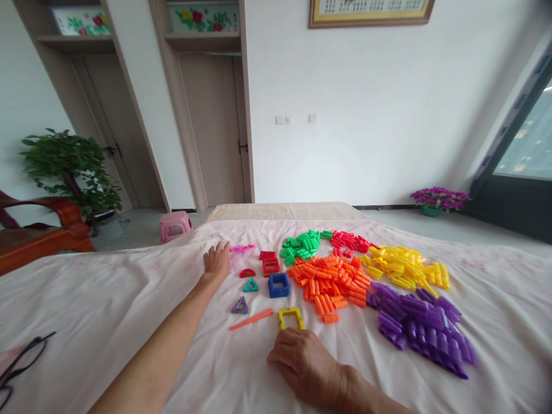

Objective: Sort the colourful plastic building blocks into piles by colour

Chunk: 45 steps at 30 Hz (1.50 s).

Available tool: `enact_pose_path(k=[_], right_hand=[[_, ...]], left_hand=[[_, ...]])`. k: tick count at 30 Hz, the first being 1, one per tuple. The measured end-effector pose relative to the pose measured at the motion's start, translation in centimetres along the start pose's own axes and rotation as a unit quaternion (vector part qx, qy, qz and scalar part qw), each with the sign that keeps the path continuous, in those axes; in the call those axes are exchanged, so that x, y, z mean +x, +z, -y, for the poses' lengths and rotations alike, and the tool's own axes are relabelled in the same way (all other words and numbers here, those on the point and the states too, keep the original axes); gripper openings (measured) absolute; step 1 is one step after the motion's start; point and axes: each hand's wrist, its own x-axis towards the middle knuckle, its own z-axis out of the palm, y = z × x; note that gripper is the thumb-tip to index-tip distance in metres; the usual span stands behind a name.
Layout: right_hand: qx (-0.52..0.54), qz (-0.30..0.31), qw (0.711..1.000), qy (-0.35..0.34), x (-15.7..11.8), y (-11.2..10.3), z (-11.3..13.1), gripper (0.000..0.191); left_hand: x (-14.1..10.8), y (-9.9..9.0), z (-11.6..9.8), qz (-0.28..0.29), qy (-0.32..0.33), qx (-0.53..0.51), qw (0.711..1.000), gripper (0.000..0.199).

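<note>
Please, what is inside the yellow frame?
Pale cloth shows inside the yellow frame. The right hand covers its near side, so what is under the hand there cannot be seen.

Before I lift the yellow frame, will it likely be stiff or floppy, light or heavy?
The yellow frame is probably stiff, as its visible sides look straight. Its open middle suggests it is light for its size. Its square corners make rolling unlikely, though creases in the cloth may catch it if pushed.
</note>
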Motion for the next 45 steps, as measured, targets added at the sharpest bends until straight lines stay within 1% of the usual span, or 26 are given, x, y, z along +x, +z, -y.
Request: enact_pose_path(k=[4, 7, 10, 14, 18, 21, 23, 28, 31, 35, 41, 45], right_hand=[[-0.001, -0.003, 1.0, 0.004, 0.0, 0.1, 0.0, 0.019], [-0.002, -0.004, 1.0, 0.0, 0.0, 0.2, -0.1, 0.019], [-0.001, -0.007, 1.0, 0.0, 0.0, 0.2, -0.1, 0.019], [-0.006, -0.008, 1.0, -0.002, 0.1, 0.2, 0.0, 0.02], [-0.011, -0.01, 1.0, -0.004, 0.0, 0.3, 0.1, 0.02], [-0.019, -0.018, 1.0, -0.006, -0.1, 0.3, 0.2, 0.02], [-0.024, -0.025, 0.999, -0.017, -0.1, 0.2, 0.3, 0.02], [-0.037, -0.032, 0.997, -0.061, -0.2, 0.1, 0.5, 0.025], [-0.055, -0.026, 0.995, -0.079, -0.3, 0.3, 0.6, 0.024], [-0.079, -0.023, 0.992, -0.093, -0.4, 0.7, 0.4, 0.019], [-0.091, -0.027, 0.99, -0.103, -0.4, 0.9, 0.3, 0.021], [-0.095, -0.011, 0.99, -0.108, -0.7, 0.5, 0.8, 0.016]], left_hand=[[-1.1, 1.6, 0.8, 0.033, -0.027, 0.01, 0.999, 0.049], [-0.7, 2.1, 1.6, 0.053, -0.022, -0.008, 0.998, 0.048], [0.4, 2.4, 1.9, 0.076, 0.005, -0.038, 0.996, 0.045], [1.1, 3.1, 1.0, 0.085, 0.059, -0.079, 0.992, 0.047], [0.8, 4.0, -0.3, 0.094, 0.118, -0.104, 0.983, 0.052], [0.0, 4.3, 0.1, 0.093, 0.134, -0.096, 0.982, 0.053], [-0.7, 4.1, 1.3, 0.089, 0.133, -0.077, 0.984, 0.055], [-3.5, 2.6, 5.6, 0.084, 0.099, 0.001, 0.992, 0.052], [-5.4, 1.6, 7.3, 0.084, 0.076, 0.045, 0.993, 0.053], [-7.4, 0.9, 7.9, 0.089, 0.047, 0.09, 0.991, 0.056], [-9.3, 0.4, 7.2, 0.1, 0.017, 0.124, 0.987, 0.059], [-10.7, 0.0, 7.2, 0.092, 0.018, 0.13, 0.987, 0.06]])
